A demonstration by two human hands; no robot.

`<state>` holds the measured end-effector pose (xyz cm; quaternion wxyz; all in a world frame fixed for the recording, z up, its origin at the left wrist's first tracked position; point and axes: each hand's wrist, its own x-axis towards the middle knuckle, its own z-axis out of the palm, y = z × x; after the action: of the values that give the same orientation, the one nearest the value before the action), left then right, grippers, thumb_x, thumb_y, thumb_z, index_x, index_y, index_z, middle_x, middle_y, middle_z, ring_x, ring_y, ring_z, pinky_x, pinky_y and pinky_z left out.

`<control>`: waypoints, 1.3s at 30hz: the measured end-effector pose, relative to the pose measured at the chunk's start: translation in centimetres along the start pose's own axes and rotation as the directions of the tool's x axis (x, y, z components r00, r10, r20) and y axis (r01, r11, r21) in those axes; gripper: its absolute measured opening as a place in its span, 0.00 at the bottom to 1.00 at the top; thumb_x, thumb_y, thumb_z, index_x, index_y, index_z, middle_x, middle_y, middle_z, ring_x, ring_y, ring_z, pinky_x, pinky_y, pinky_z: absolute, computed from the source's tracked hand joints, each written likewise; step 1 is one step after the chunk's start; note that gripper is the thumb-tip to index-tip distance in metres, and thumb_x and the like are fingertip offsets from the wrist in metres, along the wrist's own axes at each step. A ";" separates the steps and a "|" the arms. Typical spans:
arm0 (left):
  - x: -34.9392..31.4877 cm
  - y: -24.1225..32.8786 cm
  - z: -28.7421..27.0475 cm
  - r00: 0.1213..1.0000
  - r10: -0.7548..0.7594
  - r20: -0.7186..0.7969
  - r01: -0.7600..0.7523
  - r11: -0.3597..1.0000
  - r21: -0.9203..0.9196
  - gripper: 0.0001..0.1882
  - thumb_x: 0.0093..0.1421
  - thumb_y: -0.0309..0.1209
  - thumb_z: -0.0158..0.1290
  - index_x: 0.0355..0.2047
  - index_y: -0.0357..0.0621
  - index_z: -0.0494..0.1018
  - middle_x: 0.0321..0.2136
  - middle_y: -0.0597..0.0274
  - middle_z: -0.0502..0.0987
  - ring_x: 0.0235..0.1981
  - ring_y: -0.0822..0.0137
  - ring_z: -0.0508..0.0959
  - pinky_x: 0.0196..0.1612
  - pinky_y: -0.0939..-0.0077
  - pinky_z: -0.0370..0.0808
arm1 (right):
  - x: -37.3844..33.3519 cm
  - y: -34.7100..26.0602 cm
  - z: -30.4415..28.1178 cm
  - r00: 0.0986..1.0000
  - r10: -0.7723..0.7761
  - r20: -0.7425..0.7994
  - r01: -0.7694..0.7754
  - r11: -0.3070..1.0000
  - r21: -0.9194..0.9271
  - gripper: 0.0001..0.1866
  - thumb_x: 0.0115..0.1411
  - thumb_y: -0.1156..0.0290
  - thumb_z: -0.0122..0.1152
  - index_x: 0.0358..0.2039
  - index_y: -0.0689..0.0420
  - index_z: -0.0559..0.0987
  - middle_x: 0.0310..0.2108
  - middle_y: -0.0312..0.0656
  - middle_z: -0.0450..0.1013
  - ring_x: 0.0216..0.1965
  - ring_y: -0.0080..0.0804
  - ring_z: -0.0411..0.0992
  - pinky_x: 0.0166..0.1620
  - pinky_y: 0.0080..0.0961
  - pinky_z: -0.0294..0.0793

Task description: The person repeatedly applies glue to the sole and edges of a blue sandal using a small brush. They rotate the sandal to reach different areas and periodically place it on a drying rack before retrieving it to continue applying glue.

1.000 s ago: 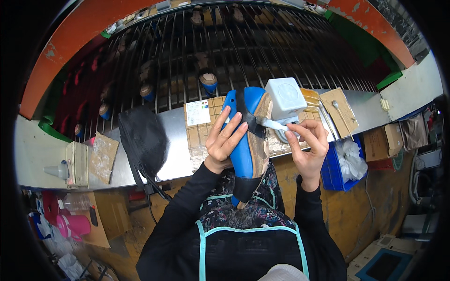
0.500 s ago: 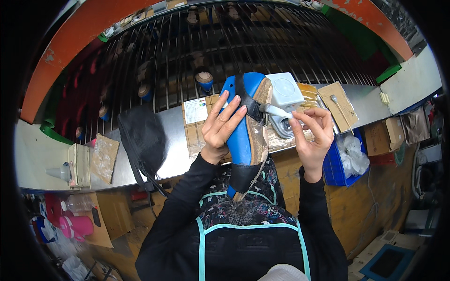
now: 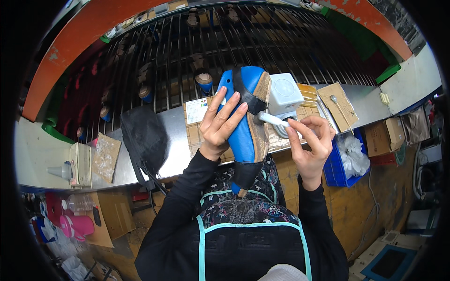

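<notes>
My left hand (image 3: 220, 124) wraps around a blue shoe form (image 3: 244, 136) with a black upper stretched over it, holding it upright with the tan insole edge facing right. My right hand (image 3: 313, 140) pinches a white brush (image 3: 273, 120) whose tip touches the insole side of the form near its top. A white square container (image 3: 285, 92) stands on the bench just behind the brush.
A black bag (image 3: 143, 138) lies on the metal bench (image 3: 176, 150) to the left, with cardboard pieces (image 3: 105, 154) and a small bottle (image 3: 63, 171) beyond. Behind the bench runs a rack of dark bars (image 3: 187, 42) carrying shoe forms. A blue bin (image 3: 344, 161) with white plastic hangs at the right.
Both hands have lifted the blue form slightly higher and closer. The brush has moved onto the insole edge near the top of the form.
</notes>
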<state>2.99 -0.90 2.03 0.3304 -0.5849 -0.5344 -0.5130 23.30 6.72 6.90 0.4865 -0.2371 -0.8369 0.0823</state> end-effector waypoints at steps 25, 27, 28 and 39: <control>0.1 -1.2 -0.3 0.997 0.019 -0.072 -0.019 1.000 0.002 0.22 0.49 0.27 0.63 0.46 0.50 0.78 0.50 0.56 0.76 0.56 0.48 0.72 0.57 0.57 0.72 | -0.1 1.1 0.1 0.952 0.129 0.279 -0.237 0.886 0.399 0.09 0.48 0.72 0.71 0.32 0.56 0.85 0.28 0.34 0.70 0.25 0.22 0.64 0.29 0.20 0.62; 0.0 -1.2 -0.2 0.997 0.011 -0.079 -0.010 1.000 0.010 0.22 0.49 0.27 0.62 0.47 0.50 0.77 0.50 0.55 0.76 0.56 0.48 0.72 0.56 0.57 0.72 | -0.7 1.1 0.1 0.948 0.131 0.290 -0.247 0.878 0.410 0.09 0.50 0.75 0.69 0.33 0.60 0.84 0.30 0.36 0.70 0.27 0.20 0.66 0.29 0.17 0.64; 0.0 -1.3 -0.2 0.996 0.006 -0.084 -0.004 1.000 0.018 0.22 0.49 0.27 0.62 0.47 0.49 0.77 0.50 0.55 0.76 0.56 0.48 0.72 0.56 0.57 0.72 | -1.0 1.0 0.1 0.947 0.131 0.292 -0.250 0.873 0.419 0.08 0.51 0.77 0.69 0.34 0.62 0.83 0.31 0.36 0.70 0.29 0.20 0.66 0.29 0.16 0.64; -0.3 -1.5 1.1 0.990 -0.007 -0.144 0.012 0.999 0.036 0.21 0.52 0.28 0.60 0.48 0.43 0.76 0.51 0.50 0.75 0.56 0.46 0.72 0.57 0.56 0.71 | -3.8 -0.4 1.1 0.948 0.279 0.151 -0.317 0.813 0.488 0.09 0.49 0.76 0.70 0.33 0.58 0.84 0.30 0.37 0.71 0.28 0.22 0.67 0.29 0.16 0.66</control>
<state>1.80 0.38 1.25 0.3763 -0.5378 -0.5212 -0.5455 23.83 4.65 3.58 0.4818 -0.2260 -0.7552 0.3827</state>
